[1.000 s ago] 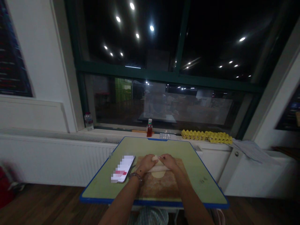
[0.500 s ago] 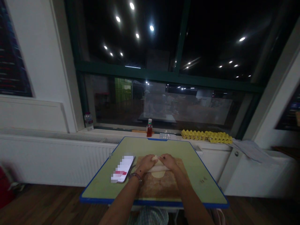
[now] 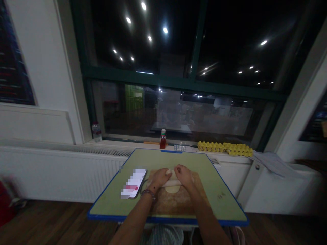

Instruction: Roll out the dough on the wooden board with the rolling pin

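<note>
A thin, pale sheet of dough point(image 3: 173, 189) lies on a brown wooden board point(image 3: 176, 204). Across the dough runs a light rolling pin point(image 3: 173, 183), its ends partly covered by my wrists. My left hand point(image 3: 161, 177) comes over the pin from the left, its thumb and fingers closed on the dough's far edge. From the other side my right hand point(image 3: 183, 174) has its fingers curled in at the dough's far right edge. The fingertips are small and dim, and the exact grip is hard to make out.
A phone point(image 3: 134, 183) with a lit screen lies left of the board on the green table point(image 3: 112, 204). Along the windowsill stand a red-liquid bottle point(image 3: 162, 140), a clear bottle point(image 3: 96, 132) and yellow egg trays point(image 3: 224, 148). White radiators point(image 3: 63, 177) flank the table.
My right hand has shifted slightly up and away from my left, and its fingers are curled more. The left hand has hardly moved. More of the dough's far part shows between them.
</note>
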Tool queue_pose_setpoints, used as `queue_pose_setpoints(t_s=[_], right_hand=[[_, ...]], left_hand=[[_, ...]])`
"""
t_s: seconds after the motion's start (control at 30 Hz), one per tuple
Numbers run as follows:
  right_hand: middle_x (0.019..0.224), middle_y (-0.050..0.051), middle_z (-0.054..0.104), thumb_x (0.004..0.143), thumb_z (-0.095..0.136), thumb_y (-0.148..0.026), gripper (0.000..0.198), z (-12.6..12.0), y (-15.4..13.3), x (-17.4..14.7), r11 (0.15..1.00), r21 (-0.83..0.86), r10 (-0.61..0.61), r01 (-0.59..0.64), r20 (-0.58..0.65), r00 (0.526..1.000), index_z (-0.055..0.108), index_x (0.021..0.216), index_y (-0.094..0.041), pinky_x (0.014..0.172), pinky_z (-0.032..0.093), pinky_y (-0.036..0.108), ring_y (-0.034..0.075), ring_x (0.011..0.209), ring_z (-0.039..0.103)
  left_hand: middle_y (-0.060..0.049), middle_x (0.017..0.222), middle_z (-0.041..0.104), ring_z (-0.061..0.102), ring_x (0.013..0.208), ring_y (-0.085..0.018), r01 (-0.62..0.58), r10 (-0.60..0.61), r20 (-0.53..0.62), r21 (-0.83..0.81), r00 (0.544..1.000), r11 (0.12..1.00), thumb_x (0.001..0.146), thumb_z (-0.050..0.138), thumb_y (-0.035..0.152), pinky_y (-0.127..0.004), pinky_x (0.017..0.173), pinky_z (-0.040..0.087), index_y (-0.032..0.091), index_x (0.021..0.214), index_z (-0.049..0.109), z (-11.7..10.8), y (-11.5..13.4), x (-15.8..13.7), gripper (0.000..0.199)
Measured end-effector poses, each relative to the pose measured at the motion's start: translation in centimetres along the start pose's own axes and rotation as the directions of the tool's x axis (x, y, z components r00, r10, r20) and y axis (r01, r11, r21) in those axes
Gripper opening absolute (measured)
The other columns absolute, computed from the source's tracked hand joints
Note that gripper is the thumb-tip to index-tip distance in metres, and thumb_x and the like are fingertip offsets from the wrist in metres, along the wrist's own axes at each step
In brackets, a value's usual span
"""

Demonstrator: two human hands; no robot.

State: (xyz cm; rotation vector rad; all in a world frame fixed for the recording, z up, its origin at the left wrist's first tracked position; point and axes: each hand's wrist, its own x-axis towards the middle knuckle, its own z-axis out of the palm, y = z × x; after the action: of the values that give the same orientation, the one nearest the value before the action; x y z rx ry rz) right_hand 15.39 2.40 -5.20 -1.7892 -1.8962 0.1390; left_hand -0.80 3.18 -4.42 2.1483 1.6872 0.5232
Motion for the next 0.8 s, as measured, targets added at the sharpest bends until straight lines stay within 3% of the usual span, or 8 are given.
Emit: queue_pose_setpoints(t_s=[0.1,0.4,0.67,0.8], right_hand=[[0.100,0.007,0.073,0.093,0.042,-0.031,0.030,-0.5,-0.5,-0.3,0.998,-0.035,0.046,-0.046,-0.007,0.999,0.070,0.098,-0.021,0.075,0.042,0.022,0.015,0.085,0.065],[0.100,0.012,0.073,0.092,0.044,-0.035,0.033,-1.2,-1.7,-0.7,0.965,-0.149,0.221,-0.215,0.020,0.975,0.073,0.097,-0.020,0.075,0.045,0.025,0.020,0.088,0.068],[0.100,0.014,0.073,0.091,0.045,-0.036,0.035,-0.9,-1.6,-0.3,0.953,-0.183,0.256,-0.242,0.052,0.965,0.071,0.102,-0.016,0.076,0.046,0.027,0.020,0.091,0.069],[0.100,0.015,0.073,0.091,0.044,-0.035,0.034,-0.7,-1.7,0.1,0.949,-0.186,0.269,-0.255,0.052,0.962,0.071,0.101,-0.016,0.075,0.046,0.028,0.022,0.091,0.069]], left_hand=[[-0.011,0.112,0.071,0.064,0.104,-0.022,-0.052,0.052,-0.012,0.005,0.999,0.999,0.089,0.049,0.039,-0.025,0.085,0.041,0.017,0.107,0.068,0.2,-0.2,0.1,0.035],[-0.010,0.102,0.073,0.066,0.097,-0.023,0.015,-0.011,-0.066,0.058,0.998,0.998,0.084,0.054,0.035,-0.028,0.078,0.042,0.019,0.097,0.068,-0.2,0.5,-0.4,0.025],[-0.008,0.097,0.072,0.064,0.094,-0.022,0.039,-0.024,-0.177,0.085,0.984,0.996,0.079,0.057,0.037,-0.030,0.080,0.041,0.019,0.090,0.066,0.4,0.1,-0.1,0.023],[-0.007,0.100,0.070,0.063,0.098,-0.022,-0.004,0.027,-0.195,0.121,0.980,0.993,0.081,0.055,0.035,-0.031,0.082,0.041,0.020,0.092,0.066,0.2,0.2,-0.3,0.021]])
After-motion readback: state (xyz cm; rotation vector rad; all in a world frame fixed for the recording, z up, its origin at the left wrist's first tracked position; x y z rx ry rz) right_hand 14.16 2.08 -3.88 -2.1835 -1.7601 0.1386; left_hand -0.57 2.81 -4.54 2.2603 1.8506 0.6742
